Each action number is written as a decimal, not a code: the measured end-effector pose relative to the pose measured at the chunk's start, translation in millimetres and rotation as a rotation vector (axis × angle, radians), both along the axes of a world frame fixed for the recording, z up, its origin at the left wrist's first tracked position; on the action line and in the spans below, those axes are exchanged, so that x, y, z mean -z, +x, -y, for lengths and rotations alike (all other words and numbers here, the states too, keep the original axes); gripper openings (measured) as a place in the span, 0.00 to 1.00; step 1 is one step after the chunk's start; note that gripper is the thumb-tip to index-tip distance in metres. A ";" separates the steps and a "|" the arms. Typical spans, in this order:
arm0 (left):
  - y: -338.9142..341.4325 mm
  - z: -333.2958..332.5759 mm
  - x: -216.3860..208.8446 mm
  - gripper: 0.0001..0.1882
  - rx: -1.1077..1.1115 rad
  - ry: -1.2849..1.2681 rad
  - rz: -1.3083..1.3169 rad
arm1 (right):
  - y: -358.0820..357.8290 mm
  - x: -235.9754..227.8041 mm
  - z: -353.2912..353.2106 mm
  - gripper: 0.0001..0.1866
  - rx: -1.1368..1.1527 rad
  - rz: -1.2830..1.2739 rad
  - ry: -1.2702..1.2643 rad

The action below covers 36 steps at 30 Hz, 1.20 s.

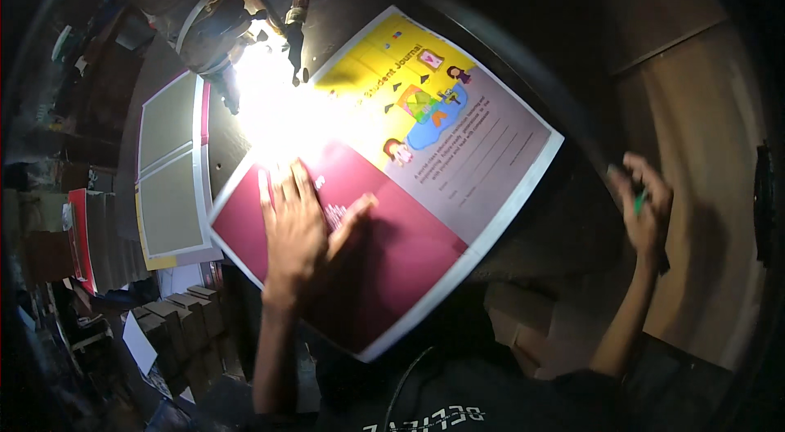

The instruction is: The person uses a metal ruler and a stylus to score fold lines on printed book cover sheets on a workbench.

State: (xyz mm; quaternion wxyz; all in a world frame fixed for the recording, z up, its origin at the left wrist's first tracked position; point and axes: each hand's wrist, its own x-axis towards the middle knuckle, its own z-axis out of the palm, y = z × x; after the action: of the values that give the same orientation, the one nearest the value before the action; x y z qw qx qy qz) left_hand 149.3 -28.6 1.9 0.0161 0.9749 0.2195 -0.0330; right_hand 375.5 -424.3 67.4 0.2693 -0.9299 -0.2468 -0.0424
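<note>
A large printed cover sheet (425,236) lies at a slant on the dark table, with white margins. One half is maroon; the other is yellow and greyish with cartoon drawings. My left hand (296,227) rests flat on the maroon half, fingers stretched toward the lamp glare and thumb out to the side. Off to the right, apart from the sheet, my right hand (646,207) is raised with its fingers curled around a small green object (639,201). Most of that object is hidden by the fingers, so its kind does not show.
A bright lamp (266,80) washes out the sheet's upper left part. Left of it lies a cover with grey boards (170,178). Stacked boards (110,248) and brown blocks (184,317) stand lower left. A brown panel (703,186) rises at the right.
</note>
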 end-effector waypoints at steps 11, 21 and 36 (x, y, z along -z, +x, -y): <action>-21.0 -1.3 -36.8 0.20 0.099 -0.153 0.554 | 27.2 2.4 -13.4 0.29 0.162 -0.086 0.442; -14.8 2.1 -28.0 0.20 -0.007 -0.287 0.602 | -188.2 127.2 41.9 0.12 -0.035 -0.454 -0.178; 9.5 -59.7 -10.9 0.25 0.051 -0.116 0.552 | -217.4 241.9 58.5 0.12 0.416 -0.612 -0.170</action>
State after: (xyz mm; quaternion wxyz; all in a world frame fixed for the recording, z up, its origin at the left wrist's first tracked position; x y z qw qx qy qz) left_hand 158.8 31.0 12.8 0.1300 0.9497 0.1802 0.2208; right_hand 158.1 -482.8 -174.6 0.2380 -0.9489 0.0365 0.2040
